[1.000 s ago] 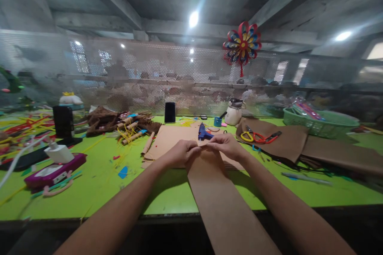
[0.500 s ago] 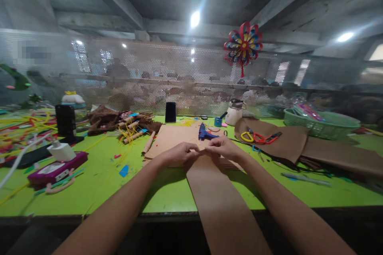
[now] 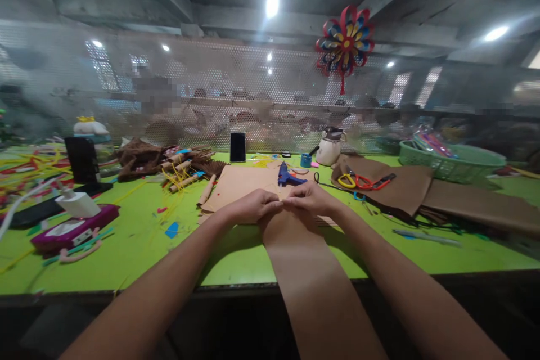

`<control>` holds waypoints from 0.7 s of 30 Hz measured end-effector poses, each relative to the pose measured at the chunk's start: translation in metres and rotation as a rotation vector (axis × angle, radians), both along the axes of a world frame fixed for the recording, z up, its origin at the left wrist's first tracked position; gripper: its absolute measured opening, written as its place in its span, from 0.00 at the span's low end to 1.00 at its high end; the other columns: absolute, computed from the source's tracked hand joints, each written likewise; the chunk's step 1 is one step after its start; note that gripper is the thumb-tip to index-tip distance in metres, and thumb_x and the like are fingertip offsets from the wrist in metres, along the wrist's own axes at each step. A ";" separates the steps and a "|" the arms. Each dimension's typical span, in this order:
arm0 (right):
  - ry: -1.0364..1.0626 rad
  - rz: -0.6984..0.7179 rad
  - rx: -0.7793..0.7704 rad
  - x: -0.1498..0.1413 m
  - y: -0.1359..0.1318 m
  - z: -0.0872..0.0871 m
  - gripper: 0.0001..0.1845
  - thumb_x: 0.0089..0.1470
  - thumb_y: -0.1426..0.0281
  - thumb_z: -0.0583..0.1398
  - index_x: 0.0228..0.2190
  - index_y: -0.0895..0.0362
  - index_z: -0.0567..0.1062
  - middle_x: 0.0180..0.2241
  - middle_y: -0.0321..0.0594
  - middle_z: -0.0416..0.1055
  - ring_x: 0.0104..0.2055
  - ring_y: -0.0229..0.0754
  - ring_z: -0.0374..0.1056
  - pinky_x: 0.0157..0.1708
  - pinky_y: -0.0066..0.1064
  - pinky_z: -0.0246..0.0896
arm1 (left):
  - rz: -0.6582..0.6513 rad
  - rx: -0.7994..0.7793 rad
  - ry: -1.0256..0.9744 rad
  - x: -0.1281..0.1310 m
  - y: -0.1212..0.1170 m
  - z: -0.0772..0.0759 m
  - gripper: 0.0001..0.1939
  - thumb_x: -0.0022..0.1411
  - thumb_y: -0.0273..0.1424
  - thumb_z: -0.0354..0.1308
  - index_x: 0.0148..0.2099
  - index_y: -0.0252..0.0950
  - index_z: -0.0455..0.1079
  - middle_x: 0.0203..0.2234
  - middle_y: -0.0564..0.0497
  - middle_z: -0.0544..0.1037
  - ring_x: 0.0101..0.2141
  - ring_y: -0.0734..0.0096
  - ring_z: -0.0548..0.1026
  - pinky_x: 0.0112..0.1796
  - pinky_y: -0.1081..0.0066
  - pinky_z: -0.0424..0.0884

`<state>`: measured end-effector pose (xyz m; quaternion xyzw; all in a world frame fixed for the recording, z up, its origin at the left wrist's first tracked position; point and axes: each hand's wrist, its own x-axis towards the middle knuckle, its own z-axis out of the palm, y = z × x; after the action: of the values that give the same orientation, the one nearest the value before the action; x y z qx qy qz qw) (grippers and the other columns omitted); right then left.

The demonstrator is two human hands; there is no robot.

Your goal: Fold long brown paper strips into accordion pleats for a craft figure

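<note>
- Both hands close in: the left hand pinches the far end of a brown paper strip between thumb and fingers, and the right hand pinches that same end just beside it.
- The strip runs from the fingertips back across the green table, over its front edge, toward the person; whether its end is folded is hard to make out under those fingers.
- Right ahead, a blue glue gun lies just past the fingertips, in the way of any forward reach, with tan sheets under and beside it.
- Out right: scissors on a spread of brown paper, a pen nearer, a green basket farther back.
- Out left: a blue scrap, a purple power strip bearing a white plug, tangled yellow strands.
- At the back, an upright phone and a white jug before the mesh screen.
</note>
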<state>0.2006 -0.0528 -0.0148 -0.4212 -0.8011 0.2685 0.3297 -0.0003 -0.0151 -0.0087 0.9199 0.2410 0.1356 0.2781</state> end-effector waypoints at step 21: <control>0.475 -0.206 -0.198 0.020 0.018 -0.014 0.18 0.39 0.58 0.64 0.17 0.61 0.70 0.12 0.30 0.57 0.14 0.28 0.48 0.16 0.24 0.40 | -0.099 -0.522 -0.028 -0.016 0.002 0.007 0.15 0.58 0.41 0.49 0.33 0.33 0.65 0.20 0.52 0.74 0.21 0.74 0.71 0.25 0.75 0.63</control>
<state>0.2209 -0.0349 -0.0285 -0.4558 -0.6240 0.4017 0.4913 -0.0163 -0.0128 -0.0015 0.8258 0.2186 0.0680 0.5154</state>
